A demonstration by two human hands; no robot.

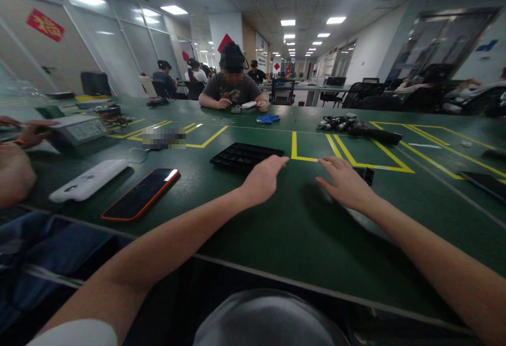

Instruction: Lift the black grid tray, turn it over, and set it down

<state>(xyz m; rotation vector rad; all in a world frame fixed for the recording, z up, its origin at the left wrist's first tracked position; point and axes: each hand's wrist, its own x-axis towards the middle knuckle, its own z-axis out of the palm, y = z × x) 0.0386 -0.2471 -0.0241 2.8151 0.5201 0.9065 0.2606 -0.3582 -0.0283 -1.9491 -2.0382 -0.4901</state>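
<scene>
My left hand [263, 180] is over the near right corner of a flat black plastic tray [241, 157] with a ribbed, divided surface. Its fingers stretch out to the right, and whether they touch the tray I cannot tell. My right hand [346, 183] hovers above the green tabletop with its fingers apart and nothing in them, casting a shadow below. Just beyond its wrist a small black part [368, 176] shows, partly hidden. To the left of my left forearm lies a phone [141, 196] with an orange edge.
A white elongated device [89, 180] lies farther left. Another person's hand [33, 132] is near a grey metal box [79, 129]. Across the table sits a person [233, 85], with blue gloves [268, 119] in front. Black cables [343, 124] lie near yellow tape lines [312, 158].
</scene>
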